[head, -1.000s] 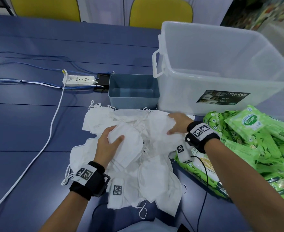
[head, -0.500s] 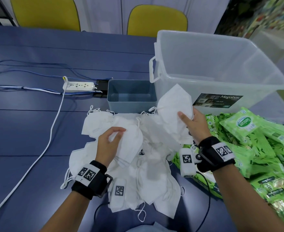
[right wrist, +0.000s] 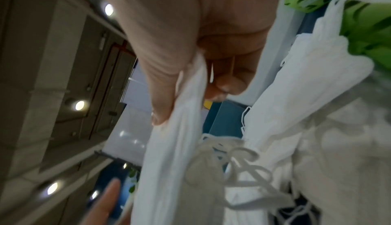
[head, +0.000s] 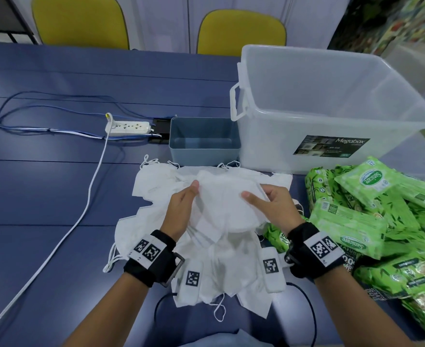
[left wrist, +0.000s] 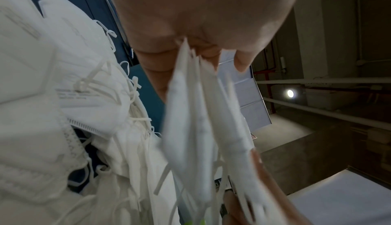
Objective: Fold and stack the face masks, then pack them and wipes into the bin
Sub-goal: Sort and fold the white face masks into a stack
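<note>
A loose pile of white face masks lies on the blue table in front of me. Just above it, both hands hold a few masks laid flat against each other. My left hand pinches their left edge, seen edge-on in the left wrist view as held masks. My right hand pinches the right edge between thumb and fingers, with the held mask hanging below the thumb. Green wipes packs are heaped at the right. A small grey-blue bin stands open behind the pile.
A large clear Megabox tub stands right of the small bin. A white power strip with its white cable and blue wires lies at the left. Two yellow chairs stand beyond the table's far edge.
My right hand lifted a mask off the pile and carried it left onto the one in my left hand. Both hands now hold the masks together.
</note>
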`<state>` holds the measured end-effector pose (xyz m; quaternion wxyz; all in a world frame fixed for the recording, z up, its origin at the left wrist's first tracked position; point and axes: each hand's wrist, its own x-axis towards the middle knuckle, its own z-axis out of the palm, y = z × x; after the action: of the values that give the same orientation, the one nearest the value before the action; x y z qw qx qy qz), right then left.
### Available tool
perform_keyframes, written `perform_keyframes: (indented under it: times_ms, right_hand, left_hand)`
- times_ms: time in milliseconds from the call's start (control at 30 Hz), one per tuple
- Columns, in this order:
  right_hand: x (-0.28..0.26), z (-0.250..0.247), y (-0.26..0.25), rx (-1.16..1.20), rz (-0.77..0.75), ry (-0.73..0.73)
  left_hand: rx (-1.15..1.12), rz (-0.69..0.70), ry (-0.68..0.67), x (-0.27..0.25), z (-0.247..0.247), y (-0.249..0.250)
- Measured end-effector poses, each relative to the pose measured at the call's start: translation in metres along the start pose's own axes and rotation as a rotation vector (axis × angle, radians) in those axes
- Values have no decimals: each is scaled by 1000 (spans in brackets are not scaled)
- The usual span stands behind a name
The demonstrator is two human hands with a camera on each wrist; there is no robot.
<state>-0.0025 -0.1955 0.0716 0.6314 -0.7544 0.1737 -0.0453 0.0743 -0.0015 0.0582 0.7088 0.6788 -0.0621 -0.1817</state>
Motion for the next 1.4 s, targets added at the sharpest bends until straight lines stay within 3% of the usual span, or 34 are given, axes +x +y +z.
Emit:
perform_keyframes:
  times_ms: [167,367,500,633,733,833,1033,1167,1400]
  right_hand:
    - [-5,10,6,-64,27,13]
    - [-15,13,12,76,56,40]
    - [-13,9,9,196,60,193]
    - [-7,14,12,-32,-20,55]
    - [-9,27,16,-181,-77,5]
    - [-12,37,20,-270,-50,111]
    - [-20,54,38,-6,190,-42]
    - [-17,59,40,13,168,-66]
    - [5,70,44,-17,132,-74]
  left_hand:
    - [118,32,-81,-7,5,-4]
    - [151,72,6,-8,6,-10]
    - [234,53,-138,-8,3,-12]
    - [194,29,-267,-14,9,-14]
    - [252,70,-256,-14,13,-20]
    - [253,117,-240,-13,9,-26]
    - [235,53,-134,-18,3,-37]
    - [219,-50,-128,-19,0,-43]
    - [174,-71,-41,-11,-14,-50]
